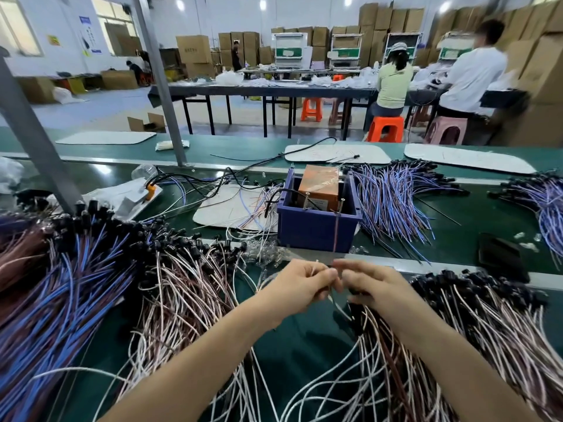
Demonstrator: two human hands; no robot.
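A thin wire (pixel 338 307) is pinched in the grips of the left hand (pixel 300 289) and right hand (pixel 373 287), held between their touching fingertips, near the blue bin (pixel 313 233).

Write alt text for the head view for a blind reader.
A left hand and a right hand pinch a thin wire together above a green bench. Heaps of pale wires and blue wires surround them, a blue bin behind.

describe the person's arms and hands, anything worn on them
The left hand and right hand are bare: no gloves, rings or watch show. The left forearm and right forearm are bare too, with no sleeve in view.
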